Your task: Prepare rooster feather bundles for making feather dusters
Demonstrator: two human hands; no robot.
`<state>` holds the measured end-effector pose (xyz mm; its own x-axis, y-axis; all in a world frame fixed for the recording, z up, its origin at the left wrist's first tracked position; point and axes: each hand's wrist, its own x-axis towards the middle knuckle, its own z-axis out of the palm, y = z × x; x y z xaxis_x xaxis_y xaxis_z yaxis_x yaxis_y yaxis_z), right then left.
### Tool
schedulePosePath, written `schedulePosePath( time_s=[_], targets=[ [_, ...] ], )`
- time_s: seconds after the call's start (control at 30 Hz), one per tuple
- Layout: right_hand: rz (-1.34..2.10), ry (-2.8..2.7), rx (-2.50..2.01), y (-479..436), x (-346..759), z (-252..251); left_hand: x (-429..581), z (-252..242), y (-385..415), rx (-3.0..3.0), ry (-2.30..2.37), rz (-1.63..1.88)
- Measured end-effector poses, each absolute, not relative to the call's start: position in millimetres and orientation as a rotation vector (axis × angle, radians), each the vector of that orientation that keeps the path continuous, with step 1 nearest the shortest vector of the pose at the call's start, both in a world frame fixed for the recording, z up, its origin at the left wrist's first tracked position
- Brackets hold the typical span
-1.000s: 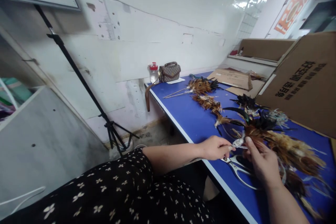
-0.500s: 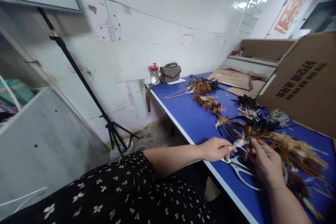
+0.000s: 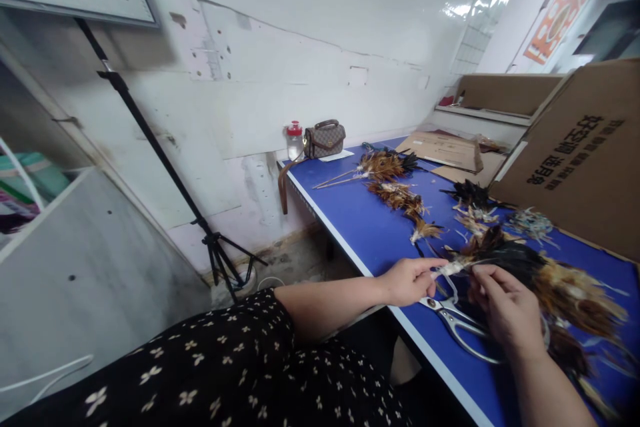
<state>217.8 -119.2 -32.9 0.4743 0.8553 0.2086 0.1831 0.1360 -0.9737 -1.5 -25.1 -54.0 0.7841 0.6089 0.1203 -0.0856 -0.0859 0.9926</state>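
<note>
Between my hands lies a feather bundle (image 3: 500,260) with dark and brown plumes, its base wrapped in a whitish strip. My left hand (image 3: 410,281) pinches the bundle's thin end near the table edge. The fingers of my right hand (image 3: 507,303) are closed at the wrapped part, seemingly on a thin strand; what exactly they grip is partly hidden. Under the hands rests a pair of scissors (image 3: 463,327) with silver handles, flat on the blue table (image 3: 340,213). Tan and brown feathers (image 3: 575,293) spread to the right of my right hand.
Feather dusters on sticks (image 3: 383,165) and loose brown feather bunches (image 3: 397,197) lie farther back. A tangle of pale blue string (image 3: 533,221) sits before a cardboard box (image 3: 575,153). A handbag (image 3: 325,139) and a red-lidded jar (image 3: 295,140) stand at the far corner.
The feathers at the wrapped base have turned, with the dark plumes now lying lower and to the right. My left index finger has stretched out along the base; a white strip now hangs below it.
</note>
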Motion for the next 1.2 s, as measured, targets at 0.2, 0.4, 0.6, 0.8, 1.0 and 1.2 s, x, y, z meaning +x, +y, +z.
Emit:
schedulePosePath(
  time_s=[0.2, 0.4, 0.6, 0.8, 1.0, 1.2],
  targets=[
    [0.646, -1.083, -1.418, -120, 215, -29, -1, -55, -29, 1.563, 0.444, 0.675],
    [0.701, -1.2, -1.461, -123, 208, -23, -2, -54, -34, 1.579, 0.461, 0.751],
    [0.682, -1.21, -1.474, -123, 208, -24, -1, -55, -36, 1.58, 0.461, 0.766],
    [0.694, -1.17, -1.478, -124, 210, -28, -6, -38, -22, 1.584, 0.484, 0.812],
    [0.528, -0.994, -1.483, -127, 220, -33, -26, 0, 41, 1.899, 0.669, 1.053],
    [0.384, -0.918, -1.54, -129, 226, -27, -71, 29, 111, 2.105, 1.061, 1.142]
  ],
)
